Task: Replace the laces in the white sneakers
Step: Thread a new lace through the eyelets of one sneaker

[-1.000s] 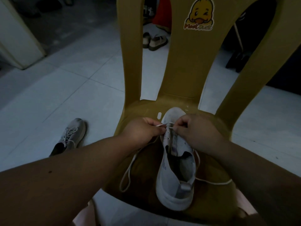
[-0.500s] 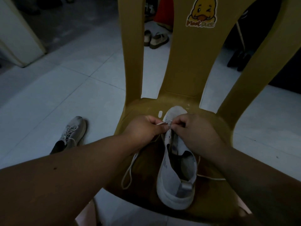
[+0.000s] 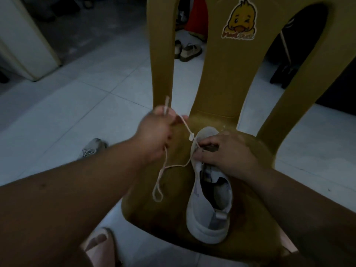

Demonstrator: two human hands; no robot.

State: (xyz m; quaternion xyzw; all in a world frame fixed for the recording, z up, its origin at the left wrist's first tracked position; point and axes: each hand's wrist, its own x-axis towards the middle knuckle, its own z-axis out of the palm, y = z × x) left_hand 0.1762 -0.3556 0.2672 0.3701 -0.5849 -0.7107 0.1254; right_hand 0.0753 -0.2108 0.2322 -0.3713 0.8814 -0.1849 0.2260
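The left grip [image 3: 156, 132] is closed round the lace [image 3: 184, 124], fingers curled with the thumb on top, and is lifted above the back left corner of the chair [image 3: 167, 222] seat. A short blurred tip of the lace sticks up out of this grip. From its fingers, 1 stretch of lace runs taut down and to the right to the front eyelets of the white sneaker [image 3: 208, 226]. A second, slack stretch drops from under the same grip, makes a small loop over the left part of the seat and bends across to the sneaker's left side.

The right grip [image 3: 225, 153] sits on the front of the sneaker, fingers curved over the toe part and thumb against the eyelet row, holding the shoe where the taut lace enters. Whether it also pinches the lace there, I cannot tell.

The sneaker lies on the seat right of the middle, toe toward the chair back and heel near the front edge, opening up. It is under the right grip and to the right of and below the left one.

The chair back carries a duck sticker [image 3: 239, 22]. On the tiled floor [image 3: 96, 105] off the seat's left edge lies a second sneaker [image 3: 92, 148], partly hidden by the left forearm. Beyond the chair back stand 2 sandals [image 3: 187, 52]. A foot in a pink slipper [image 3: 100, 241] shows below the front left corner.
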